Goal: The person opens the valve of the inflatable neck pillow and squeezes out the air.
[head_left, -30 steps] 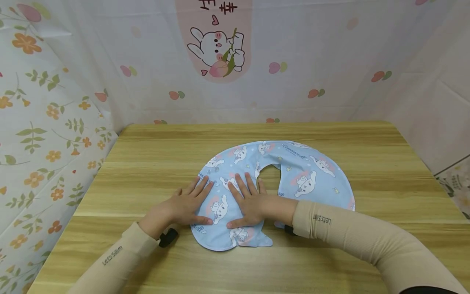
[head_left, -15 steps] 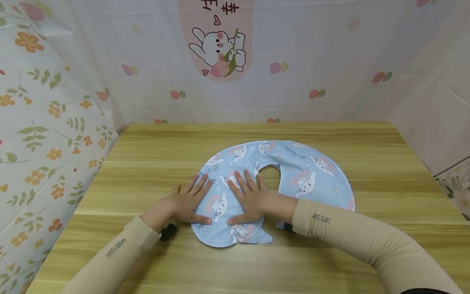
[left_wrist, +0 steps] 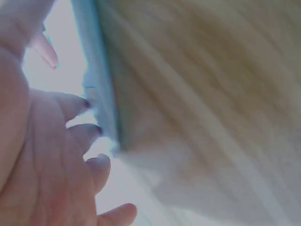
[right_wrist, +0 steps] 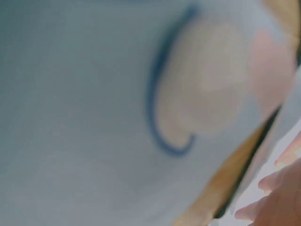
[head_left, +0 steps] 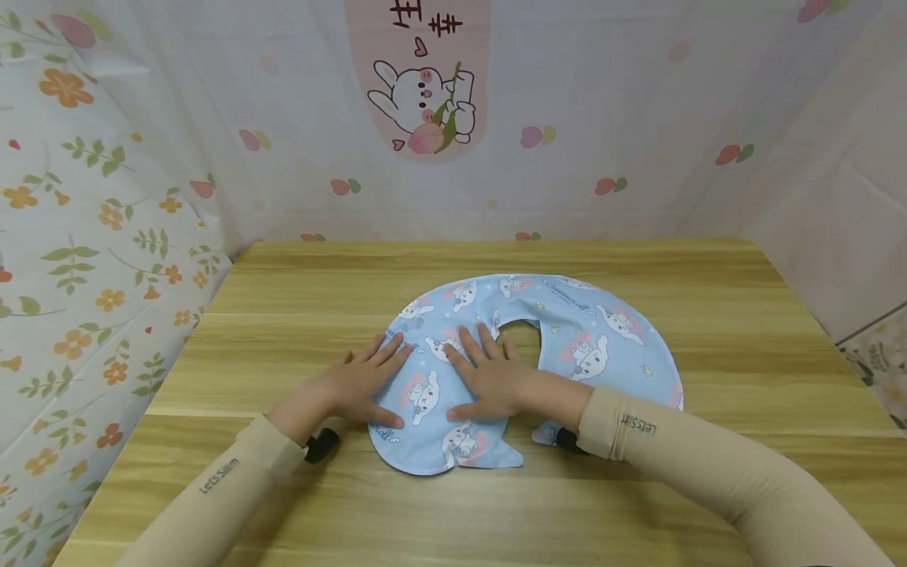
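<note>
A flat, C-shaped light blue fabric piece [head_left: 623,370] with white long-eared cartoon characters lies on the wooden table, its gap facing the person. On its left arm rest both hands, fingers spread. The left hand [head_left: 354,387] lies across the outer left edge, thumb pointing inward. Beside the inner curve, the right hand [head_left: 494,384] has its fingers on the print, while its forearm crosses the gap and hides part of the right arm of the piece. In the left wrist view the left hand [left_wrist: 51,155] shows outstretched fingers; the right wrist view catches the right fingertips [right_wrist: 265,197] at the lower right.
Wood-grain table [head_left: 283,315] surrounds the fabric piece. A white printed curtain [head_left: 602,118] hangs behind the back edge, and a flowered cloth [head_left: 92,260] hangs along the left side. Beige sleeves [head_left: 212,488] cover both forearms, with black wrist cameras [head_left: 322,446] below.
The right hand has slid slightly to the right and away from the person. The left hand stays nearly where it was, and the fabric piece has barely moved.
</note>
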The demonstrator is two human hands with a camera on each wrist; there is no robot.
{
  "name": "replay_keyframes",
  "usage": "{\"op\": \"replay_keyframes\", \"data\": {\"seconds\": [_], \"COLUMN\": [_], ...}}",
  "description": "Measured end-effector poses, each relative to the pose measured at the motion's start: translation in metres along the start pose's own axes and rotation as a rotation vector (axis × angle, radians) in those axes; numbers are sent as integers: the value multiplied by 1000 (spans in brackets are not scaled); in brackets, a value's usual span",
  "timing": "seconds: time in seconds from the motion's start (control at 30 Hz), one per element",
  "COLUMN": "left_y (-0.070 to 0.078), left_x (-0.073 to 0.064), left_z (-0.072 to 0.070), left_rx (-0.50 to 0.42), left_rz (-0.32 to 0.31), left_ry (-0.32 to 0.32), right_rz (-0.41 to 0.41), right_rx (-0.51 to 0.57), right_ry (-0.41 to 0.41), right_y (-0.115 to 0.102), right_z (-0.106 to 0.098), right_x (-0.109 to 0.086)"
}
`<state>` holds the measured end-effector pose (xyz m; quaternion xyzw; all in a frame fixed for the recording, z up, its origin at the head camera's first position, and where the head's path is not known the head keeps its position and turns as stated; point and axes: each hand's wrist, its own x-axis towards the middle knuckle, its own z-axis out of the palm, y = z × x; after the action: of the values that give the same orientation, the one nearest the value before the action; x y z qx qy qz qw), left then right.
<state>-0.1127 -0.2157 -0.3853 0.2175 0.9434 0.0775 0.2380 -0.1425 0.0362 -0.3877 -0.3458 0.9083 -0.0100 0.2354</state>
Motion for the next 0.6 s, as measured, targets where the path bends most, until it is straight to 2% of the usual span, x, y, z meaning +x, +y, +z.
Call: {"op": "replay_keyframes", "data": {"seconds": [0.13, 0.23, 0.37, 0.47, 0.6], "left_y": [10, 22, 36, 41, 45], "left_x": [-11, -19, -20, -15, -9], "left_z": [-2, -1, 5, 11, 16], "left_rx": [-2, -10, -21, -18, -13], "left_rz": [80, 148, 185, 172, 140], "left_ry": [94, 114, 74, 37, -15], "right_rz": [-56, -95, -135, -134, -95], "right_rx": [78, 106, 102, 109, 94], "right_ry": [81, 147, 174, 127, 64], "right_y": [6, 9, 10, 7, 3], "right_z": [-1, -2, 0, 4, 11], "right_x": [-14, -26, -37, -40, -37]}}
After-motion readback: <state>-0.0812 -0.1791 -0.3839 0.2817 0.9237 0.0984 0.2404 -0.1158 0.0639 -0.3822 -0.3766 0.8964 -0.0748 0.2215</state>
